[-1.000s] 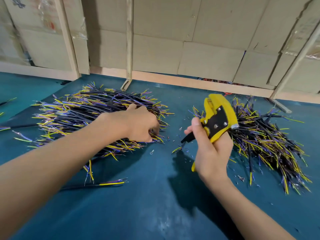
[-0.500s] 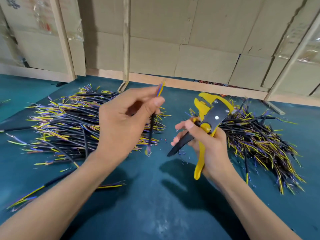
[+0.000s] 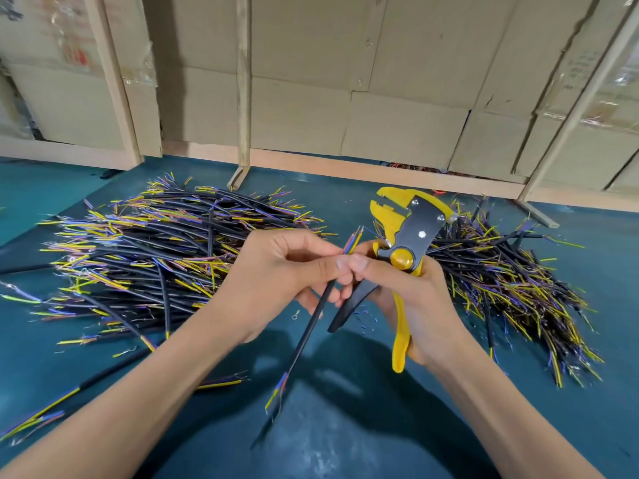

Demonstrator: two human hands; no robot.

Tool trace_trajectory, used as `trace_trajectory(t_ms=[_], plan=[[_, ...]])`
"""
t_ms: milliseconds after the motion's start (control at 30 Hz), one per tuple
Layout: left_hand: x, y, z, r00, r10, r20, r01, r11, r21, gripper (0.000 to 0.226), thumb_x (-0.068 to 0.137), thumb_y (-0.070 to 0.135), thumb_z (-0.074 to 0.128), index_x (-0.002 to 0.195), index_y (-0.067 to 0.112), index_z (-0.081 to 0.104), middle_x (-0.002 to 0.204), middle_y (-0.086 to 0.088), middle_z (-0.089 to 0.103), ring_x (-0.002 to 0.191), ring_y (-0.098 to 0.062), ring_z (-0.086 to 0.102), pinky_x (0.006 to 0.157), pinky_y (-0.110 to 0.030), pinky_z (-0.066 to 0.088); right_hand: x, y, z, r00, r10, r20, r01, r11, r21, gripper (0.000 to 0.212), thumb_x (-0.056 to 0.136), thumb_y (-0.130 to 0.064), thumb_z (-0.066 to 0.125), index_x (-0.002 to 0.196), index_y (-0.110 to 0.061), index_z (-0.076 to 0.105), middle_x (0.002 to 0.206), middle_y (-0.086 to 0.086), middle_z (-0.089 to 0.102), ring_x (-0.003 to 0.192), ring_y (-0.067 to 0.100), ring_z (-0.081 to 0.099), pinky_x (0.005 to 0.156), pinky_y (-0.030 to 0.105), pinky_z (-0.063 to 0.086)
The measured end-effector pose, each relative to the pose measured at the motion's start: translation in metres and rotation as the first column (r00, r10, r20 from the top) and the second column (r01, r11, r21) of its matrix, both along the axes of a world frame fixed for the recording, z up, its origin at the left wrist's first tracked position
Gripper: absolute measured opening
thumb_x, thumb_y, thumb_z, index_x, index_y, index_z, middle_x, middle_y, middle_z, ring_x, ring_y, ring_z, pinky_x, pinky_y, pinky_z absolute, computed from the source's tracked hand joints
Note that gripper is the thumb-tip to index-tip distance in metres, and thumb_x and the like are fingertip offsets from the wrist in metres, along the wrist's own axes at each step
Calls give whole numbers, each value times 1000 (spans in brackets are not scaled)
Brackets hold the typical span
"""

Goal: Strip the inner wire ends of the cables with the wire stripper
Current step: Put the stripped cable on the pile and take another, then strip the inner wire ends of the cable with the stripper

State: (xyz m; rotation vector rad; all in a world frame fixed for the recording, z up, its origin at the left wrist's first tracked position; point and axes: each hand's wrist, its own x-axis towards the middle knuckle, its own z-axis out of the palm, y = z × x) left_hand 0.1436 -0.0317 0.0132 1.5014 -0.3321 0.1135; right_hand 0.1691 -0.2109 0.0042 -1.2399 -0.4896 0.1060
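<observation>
The teal table (image 3: 345,437) carries two heaps of cut cables: a big pile (image 3: 166,264) on my left and another pile (image 3: 511,288) on my right, behind the tool. Which heap is finished I cannot tell, since both show bare coloured ends.

Between them I hold the work up over the table, close in front of me, so I can see the fine ends. My right hand (image 3: 411,302) curls around the yellow handles of the wire stripper (image 3: 403,247), its head pointing up and away from me, jaws apart and empty for now. That hand's thumb and forefinger also reach over to help at the cable tip.

My left hand (image 3: 276,274) pinches one black cable (image 3: 311,326) near its upper end, the rest hanging down toward me. Its inner wires (image 3: 353,242), yellow, blue and orange, stick up just beside the stripper's head; I judge I am fanning them to feed into the jaws.
</observation>
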Motion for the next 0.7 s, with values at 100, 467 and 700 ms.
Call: trace_trajectory(t_ms=[100, 467, 700], plan=[[-1, -1, 1, 998, -55, -33, 56, 998, 14, 9, 79, 19, 77, 84, 12, 79, 77, -17, 73, 57, -22, 66, 47, -27, 51, 1, 0, 0, 997, -52, -50, 53, 999, 14, 7, 83, -10, 72, 78, -6, 75, 70, 15, 64, 60, 29, 64, 62, 36, 57], [2, -13, -5, 990, 103, -92, -122, 965, -233, 11, 77, 17, 75, 87, 13, 74, 83, -9, 73, 66, -15, 61, 47, -22, 38, 4, 4, -5, 969, -240, -61, 242, 970, 18, 10, 85, -8, 72, 76, -12, 75, 65, 12, 61, 58, 35, 65, 61, 42, 59], [1, -16, -11, 962, 272, -19, -268, 933, -241, 6, 90, 10, 72, 89, 16, 74, 76, -1, 72, 62, -10, 59, 43, -18, 35, 3, 9, -12, 964, -240, -111, 239, 971, -20, 4, 80, -13, 74, 77, -10, 73, 67, 13, 61, 58, 36, 65, 63, 44, 59]])
